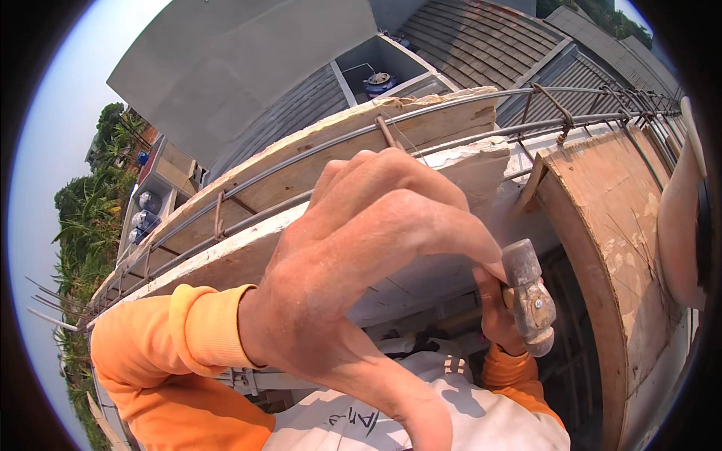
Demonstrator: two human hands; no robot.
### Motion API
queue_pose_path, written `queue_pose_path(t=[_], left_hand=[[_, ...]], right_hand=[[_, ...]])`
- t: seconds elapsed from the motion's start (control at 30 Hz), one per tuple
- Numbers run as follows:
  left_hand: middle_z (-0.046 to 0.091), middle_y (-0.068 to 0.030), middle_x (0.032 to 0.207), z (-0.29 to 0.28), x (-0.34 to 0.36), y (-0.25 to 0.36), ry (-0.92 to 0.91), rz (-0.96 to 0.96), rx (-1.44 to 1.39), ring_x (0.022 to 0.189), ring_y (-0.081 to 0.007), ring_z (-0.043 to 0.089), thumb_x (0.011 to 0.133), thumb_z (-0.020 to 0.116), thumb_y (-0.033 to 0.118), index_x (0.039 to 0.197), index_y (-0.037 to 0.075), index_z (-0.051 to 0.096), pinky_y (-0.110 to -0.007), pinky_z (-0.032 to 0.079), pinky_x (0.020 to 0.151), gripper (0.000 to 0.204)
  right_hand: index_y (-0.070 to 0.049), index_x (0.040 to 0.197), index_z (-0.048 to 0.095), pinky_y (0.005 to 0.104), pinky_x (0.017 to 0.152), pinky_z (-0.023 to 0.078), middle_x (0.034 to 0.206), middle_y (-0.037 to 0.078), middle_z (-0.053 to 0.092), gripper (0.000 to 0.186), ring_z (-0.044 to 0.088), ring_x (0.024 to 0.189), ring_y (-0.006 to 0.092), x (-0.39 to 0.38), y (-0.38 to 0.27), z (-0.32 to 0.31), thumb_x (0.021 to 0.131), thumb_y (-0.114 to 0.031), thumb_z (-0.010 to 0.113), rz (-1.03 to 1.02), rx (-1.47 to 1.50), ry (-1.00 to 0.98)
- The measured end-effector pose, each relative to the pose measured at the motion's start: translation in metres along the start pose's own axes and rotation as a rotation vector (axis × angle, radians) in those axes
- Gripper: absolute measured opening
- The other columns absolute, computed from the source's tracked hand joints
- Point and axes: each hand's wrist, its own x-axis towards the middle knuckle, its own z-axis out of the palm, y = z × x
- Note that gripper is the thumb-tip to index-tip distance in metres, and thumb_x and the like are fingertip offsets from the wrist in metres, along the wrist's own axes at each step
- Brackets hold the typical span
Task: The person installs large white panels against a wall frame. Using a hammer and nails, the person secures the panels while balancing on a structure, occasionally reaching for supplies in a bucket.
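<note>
Large in the middle of the head view, my left hand [361,233] is raised close to the camera. Its fingers are bent and its thumb stands apart, with nothing visible between them. Beyond the bent index fingertip, my right hand [496,312] grips a hammer [535,301] with a worn metal head. The handle is mostly hidden behind the head and the hand. Both arms wear orange sleeves [203,331]. Behind my left hand run steel reinforcing bars [271,167] tied with stirrups, between wooden formwork boards [301,143].
A plywood panel [609,203] stands on the right, beside a dark gap below. A pale rounded thing [681,218], which I cannot make out, fills the right edge. Past the boards lie tiled roofs [474,41] and a grey wall [241,60]. Bar ends [53,297] stick out at far left.
</note>
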Motion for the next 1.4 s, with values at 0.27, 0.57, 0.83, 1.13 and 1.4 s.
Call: queue_pose_path(t=[0.27, 0.57, 0.83, 1.13, 1.4], left_hand=[[0.056, -0.0124, 0.102, -0.020, 0.029, 0.019, -0.232, -0.085, -0.102, 0.095, -0.0214, 0.058, 0.051, 0.077, 0.081, 0.113, 0.001, 0.064, -0.032, 0.051, 0.079, 0.102], [0.055, -0.0114, 0.101, -0.019, 0.029, 0.022, -0.197, -0.175, -0.051, 0.094, -0.0208, 0.058, 0.049, 0.074, 0.084, 0.108, 0.003, 0.065, -0.032, 0.053, 0.080, 0.101], [0.057, -0.0130, 0.101, -0.024, 0.036, 0.032, -0.174, -0.234, -0.002, 0.094, -0.0206, 0.058, 0.056, 0.074, 0.081, 0.108, 0.004, 0.066, -0.031, 0.051, 0.081, 0.093], [0.071, -0.0135, 0.102, -0.062, 0.015, -0.056, -0.273, -0.769, 0.336, 0.101, -0.0215, 0.064, 0.107, 0.051, 0.037, 0.111, -0.001, 0.070, -0.034, 0.050, 0.089, 0.043], [0.066, -0.0197, 0.117, -0.044, 0.028, -0.142, -0.593, -1.255, -0.144, 0.111, -0.0274, 0.060, 0.104, 0.032, 0.065, 0.128, 0.001, 0.067, -0.036, 0.046, 0.103, 0.076]], right_hand=[[-0.001, 0.079, 0.070, 0.0308, 0.051, 0.050, 0.066, 0.009, 0.067, 0.011, 0.065, 0.052, 0.0232, -0.004, 0.008, -0.002, 0.079, -0.003, 0.081, -0.036, -0.060, -0.059], [0.000, 0.081, 0.071, 0.0309, 0.052, 0.051, 0.070, 0.010, 0.069, 0.011, 0.067, 0.055, 0.0228, -0.008, 0.014, -0.004, 0.079, -0.003, 0.081, -0.020, 0.039, -0.058], [0.001, 0.087, 0.073, 0.0307, 0.054, 0.052, 0.073, 0.011, 0.072, 0.012, 0.069, 0.057, 0.0214, -0.002, 0.010, 0.000, 0.079, 0.002, 0.081, 0.042, 0.057, -0.058], [0.001, 0.097, 0.073, 0.0286, 0.063, 0.054, 0.087, 0.012, 0.074, 0.013, 0.071, 0.068, 0.0194, -0.003, -0.002, -0.002, 0.084, 0.000, 0.076, 0.201, 0.209, -0.133], [-0.006, 0.114, 0.074, 0.0252, 0.070, 0.053, 0.107, 0.005, 0.077, 0.020, 0.073, 0.081, 0.0144, -0.013, -0.002, -0.008, 0.094, -0.008, 0.069, 0.145, 0.265, -0.250]])
